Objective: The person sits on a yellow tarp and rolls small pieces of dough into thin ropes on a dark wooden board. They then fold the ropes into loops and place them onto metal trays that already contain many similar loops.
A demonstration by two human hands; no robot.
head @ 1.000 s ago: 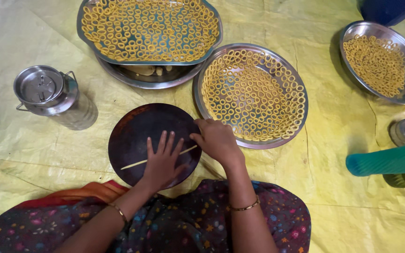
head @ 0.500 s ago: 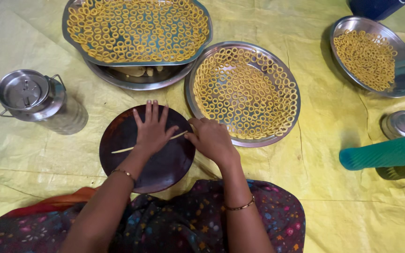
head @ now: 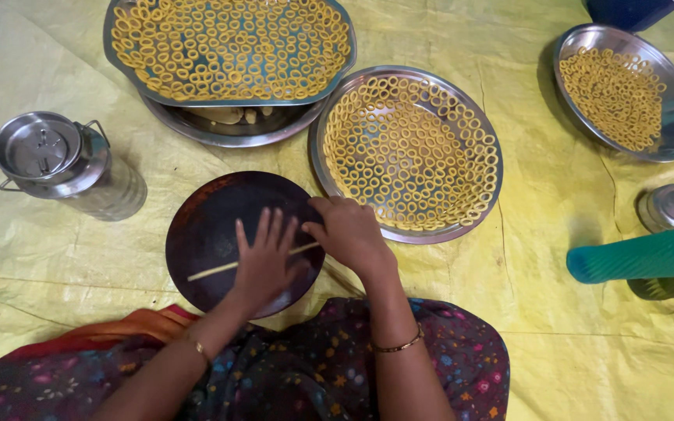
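Yellow floor sheet [head: 571, 327] under steel plates [head: 411, 152]

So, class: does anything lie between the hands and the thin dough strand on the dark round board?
No. The left hand lies flat on the dough strand and the right hand touches its other end, on the dark round board.

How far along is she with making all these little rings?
Done: three steel trays hold shaped rings, the top tray, the round plate and the far plate. In hand: the left hand lies flat on a thin dough strand on the dark round board, the right hand at its end. Left: the round plate's near-right edge shows bare steel.
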